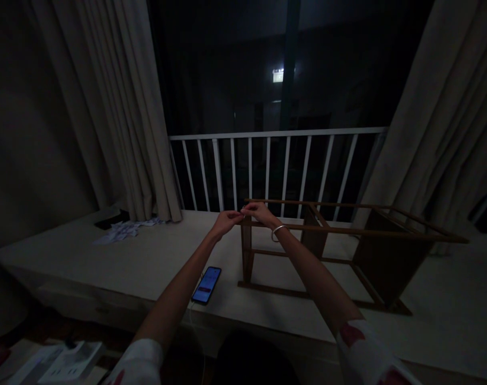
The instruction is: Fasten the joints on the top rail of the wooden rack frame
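Note:
A brown shelf frame lies on its side on the pale window ledge. At its left end my two hands meet, fingertips nearly together. My left hand is pinched closed close to the frame's upper corner. Just over that corner, my right hand is also pinched, with a silver bangle on the wrist. A tiny light-coloured bit shows between the fingertips; the dim picture does not let me tell what it is.
A lit phone with a cable lies left of the frame. Scattered papers rest by the left curtain. White railing runs along the dark window. A white power strip is at lower left.

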Action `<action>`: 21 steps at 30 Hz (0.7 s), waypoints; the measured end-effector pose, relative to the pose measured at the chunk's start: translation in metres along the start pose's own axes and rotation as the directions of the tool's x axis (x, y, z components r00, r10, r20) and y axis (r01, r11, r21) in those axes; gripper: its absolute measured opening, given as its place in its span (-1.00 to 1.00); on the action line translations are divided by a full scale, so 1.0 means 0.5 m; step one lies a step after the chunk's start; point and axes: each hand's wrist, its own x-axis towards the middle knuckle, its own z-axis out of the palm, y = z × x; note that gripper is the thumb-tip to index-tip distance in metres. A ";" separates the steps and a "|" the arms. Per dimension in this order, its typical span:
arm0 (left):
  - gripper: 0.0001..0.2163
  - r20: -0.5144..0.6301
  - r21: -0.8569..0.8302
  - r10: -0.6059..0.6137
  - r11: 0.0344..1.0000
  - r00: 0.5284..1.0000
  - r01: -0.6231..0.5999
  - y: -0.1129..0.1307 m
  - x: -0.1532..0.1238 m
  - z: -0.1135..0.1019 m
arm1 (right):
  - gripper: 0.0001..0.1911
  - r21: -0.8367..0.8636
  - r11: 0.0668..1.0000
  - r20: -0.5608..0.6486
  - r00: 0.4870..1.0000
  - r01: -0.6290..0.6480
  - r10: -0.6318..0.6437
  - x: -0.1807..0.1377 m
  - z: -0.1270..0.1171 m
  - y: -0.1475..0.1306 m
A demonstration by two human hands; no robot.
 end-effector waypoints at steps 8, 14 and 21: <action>-0.68 0.024 -0.031 0.049 0.998 0.999 -0.048 -0.013 0.015 0.004 | -0.68 -0.015 0.998 -0.022 0.998 -0.058 0.058 -0.003 0.002 -0.010; -0.69 0.012 -0.008 0.045 0.999 0.999 -0.044 -0.022 0.017 0.004 | -0.65 0.010 0.998 0.029 0.998 -0.063 0.063 -0.007 0.002 -0.019; -0.72 -0.006 0.003 0.036 0.999 0.999 -0.036 -0.008 0.009 0.007 | -0.60 0.032 0.996 0.082 0.994 -0.077 0.075 -0.004 -0.004 -0.010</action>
